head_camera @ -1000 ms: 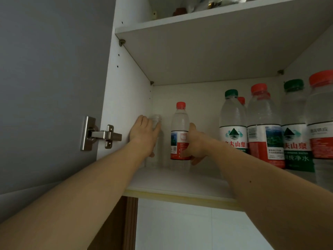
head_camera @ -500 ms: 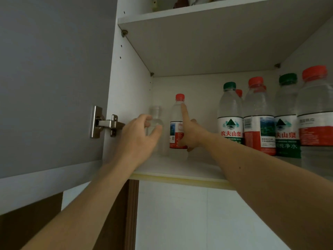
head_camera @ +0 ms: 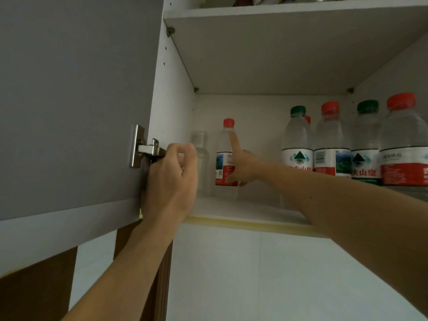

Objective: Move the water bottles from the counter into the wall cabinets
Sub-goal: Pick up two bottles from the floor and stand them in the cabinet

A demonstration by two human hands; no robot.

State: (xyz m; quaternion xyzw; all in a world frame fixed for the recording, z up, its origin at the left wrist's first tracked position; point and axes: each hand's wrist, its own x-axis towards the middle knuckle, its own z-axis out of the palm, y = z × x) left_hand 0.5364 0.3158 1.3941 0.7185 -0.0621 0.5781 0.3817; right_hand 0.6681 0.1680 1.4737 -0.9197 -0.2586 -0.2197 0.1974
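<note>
Reaching up into the wall cabinet (head_camera: 176, 93), the person has both arms raised to the low shelf (head_camera: 243, 212). The right hand (head_camera: 243, 167) points one finger up along the small red-cap bottle (head_camera: 225, 156). That finger touches the bottle near its neck, and the other fingers are curled in, so nothing is gripped. I think the finger steadies the bottle so it stays standing.

The left hand (head_camera: 171, 177) is at nine o'clock from that bottle, loosely curled like a soft fist, just in front of the door hinge (head_camera: 144, 148). It holds nothing. A clear bottle with no label (head_camera: 200, 158) stands just behind it, against the left wall.

At three o'clock, a row of bigger bottles (head_camera: 333, 144) with red and green caps stands close together. They fill the right side, which may be why the small ones go on the left. No counter shows, so I cannot tell how many bottles are left.
</note>
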